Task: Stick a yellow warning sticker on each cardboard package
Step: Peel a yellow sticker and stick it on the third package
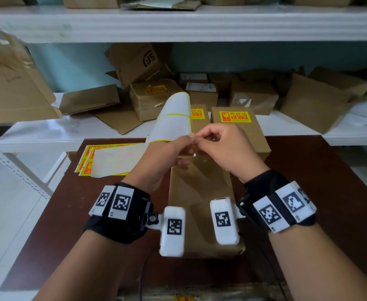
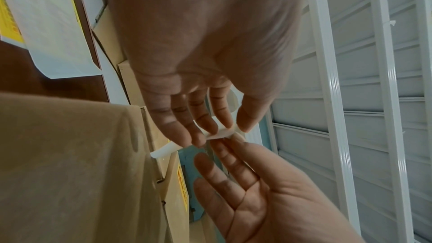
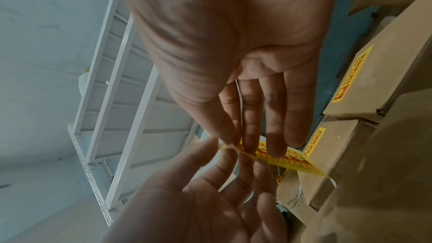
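My left hand (image 1: 185, 146) holds up a white backing sheet (image 1: 174, 118) with yellow edges, its back toward me, pinching the near corner (image 2: 221, 134). My right hand (image 1: 202, 144) pinches the corner of a yellow and red warning sticker (image 3: 301, 162) at that same edge; its thumb and fingertips (image 3: 247, 147) close on the sticker. Both hands hover over a plain brown cardboard package (image 1: 200, 192) lying lengthwise on the dark table. Just behind it stands a package (image 1: 243, 135) bearing a yellow sticker (image 1: 235, 117); another stickered box (image 1: 197, 115) shows behind the sheet.
More sticker sheets (image 1: 113, 157) lie on the dark brown table (image 1: 319, 192) to the left. A white shelf (image 1: 48, 131) behind holds several cardboard boxes, one with a yellow sticker (image 1: 156, 89). White floor lies left of the table.
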